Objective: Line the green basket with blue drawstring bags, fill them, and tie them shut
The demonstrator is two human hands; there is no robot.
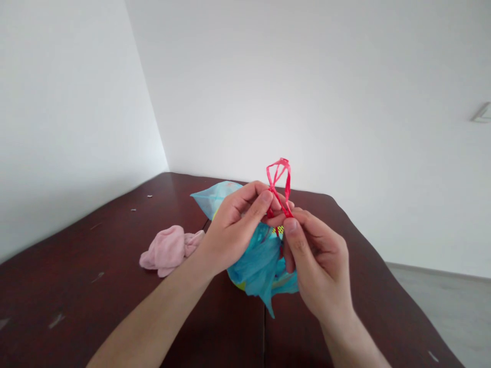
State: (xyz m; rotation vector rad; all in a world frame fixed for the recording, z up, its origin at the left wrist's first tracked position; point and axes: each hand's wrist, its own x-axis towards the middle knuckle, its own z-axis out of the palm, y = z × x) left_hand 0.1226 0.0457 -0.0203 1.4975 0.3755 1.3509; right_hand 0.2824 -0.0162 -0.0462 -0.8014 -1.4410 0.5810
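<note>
Both of my hands pinch a red plastic drawstring point(288, 186), which stands up in a crossed loop above the fingers. My left hand point(240, 220) is closed on its left strand, between thumb and forefinger. Close beside it, my right hand point(320, 260) grips the right strand under the thumb. Below them a blue plastic bag point(257, 260) hangs in folds over a yellow-green holed container point(240, 285), mostly hidden by the bag and hands. A corner of the bag sticks out behind my left wrist.
A crumpled pink cloth point(171, 250) lies left of the bag on the dark red-brown table point(95, 286). Small pale scraps or marks dot the table's left side. White walls point(307, 92) rise behind and at left. Pale floor point(433, 291) shows beyond the table's right edge.
</note>
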